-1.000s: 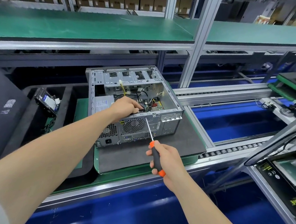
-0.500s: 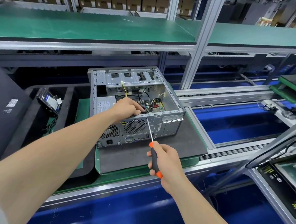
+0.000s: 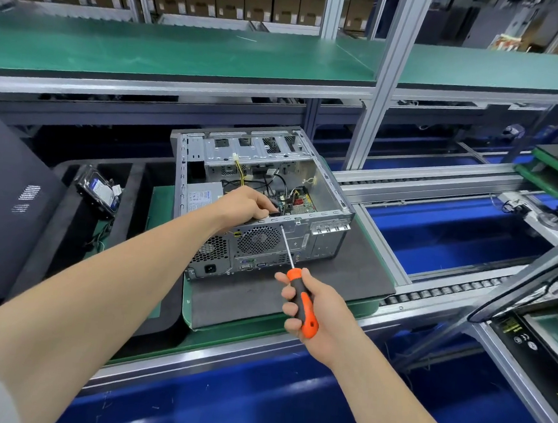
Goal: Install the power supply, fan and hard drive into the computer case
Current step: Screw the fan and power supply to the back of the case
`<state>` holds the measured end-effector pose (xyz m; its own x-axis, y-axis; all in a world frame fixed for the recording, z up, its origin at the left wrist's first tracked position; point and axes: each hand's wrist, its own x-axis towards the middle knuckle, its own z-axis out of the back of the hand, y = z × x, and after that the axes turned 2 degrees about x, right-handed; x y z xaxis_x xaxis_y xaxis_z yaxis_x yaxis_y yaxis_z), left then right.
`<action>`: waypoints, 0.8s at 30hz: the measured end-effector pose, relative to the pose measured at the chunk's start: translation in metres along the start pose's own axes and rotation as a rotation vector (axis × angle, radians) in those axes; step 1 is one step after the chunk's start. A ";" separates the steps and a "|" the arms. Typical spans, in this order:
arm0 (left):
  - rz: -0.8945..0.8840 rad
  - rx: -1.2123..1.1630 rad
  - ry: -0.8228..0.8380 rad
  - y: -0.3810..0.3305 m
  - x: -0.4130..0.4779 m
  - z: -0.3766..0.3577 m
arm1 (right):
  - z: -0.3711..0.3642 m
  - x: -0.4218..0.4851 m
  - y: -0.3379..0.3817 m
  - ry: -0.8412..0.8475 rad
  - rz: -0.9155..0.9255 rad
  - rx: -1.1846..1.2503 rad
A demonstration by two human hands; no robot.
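An open silver sheet-metal computer case [image 3: 326, 195] lies on its side on a dark grey rectangular mat [image 3: 349, 275], which sits on a green pallet board [image 3: 262, 330] on the conveyor line; its rear panel faces the person, with a round perforated fan grille [image 3: 258, 239] near the middle of that panel; a silver boxy power supply [image 3: 203, 194] with a white label sits inside the case at the rear left corner, with loose black and yellow cables beyond it; the left hand [image 3: 248, 202] reaches over the rear panel's top edge into the case, its fingers curled down and pressed together round a black part [image 3: 274, 207] just behind the grille, though whether that part is the fan cannot be told; the right hand [image 3: 318, 308] grips the orange-and-black handle of a screwdriver [image 3: 301, 298], fingers wrapped close round it and the thumb along its top; the thin steel shaft slants up and left, its tip touching the rear panel just beside the grille's upper right, below the case's top edge; a dark rectangular hard drive [image 3: 99, 190] with a blue-and-white label lies well apart to the left, tilted in a black foam tray [image 3: 134, 181].
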<state>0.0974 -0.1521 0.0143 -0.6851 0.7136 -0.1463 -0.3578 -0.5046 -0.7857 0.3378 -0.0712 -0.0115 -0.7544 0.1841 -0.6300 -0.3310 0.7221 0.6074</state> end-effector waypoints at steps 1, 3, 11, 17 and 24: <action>0.003 0.002 0.001 0.000 0.001 0.000 | -0.001 0.000 0.001 0.011 -0.007 0.030; 0.016 0.008 0.006 -0.001 0.001 -0.001 | -0.003 0.002 -0.001 -0.071 0.048 -0.070; 0.019 0.013 0.033 -0.001 0.002 -0.002 | -0.004 0.004 -0.002 -0.132 0.043 -0.229; -0.004 0.009 0.037 -0.004 -0.003 -0.001 | -0.001 0.001 -0.003 -0.238 0.221 -0.308; -0.063 0.046 0.084 0.000 -0.008 0.001 | 0.002 -0.005 0.008 -0.106 -0.030 -0.194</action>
<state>0.1018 -0.1584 0.0159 -0.6055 0.7818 -0.1490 -0.4284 -0.4780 -0.7668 0.3401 -0.0648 -0.0051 -0.6818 0.2410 -0.6907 -0.4634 0.5884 0.6627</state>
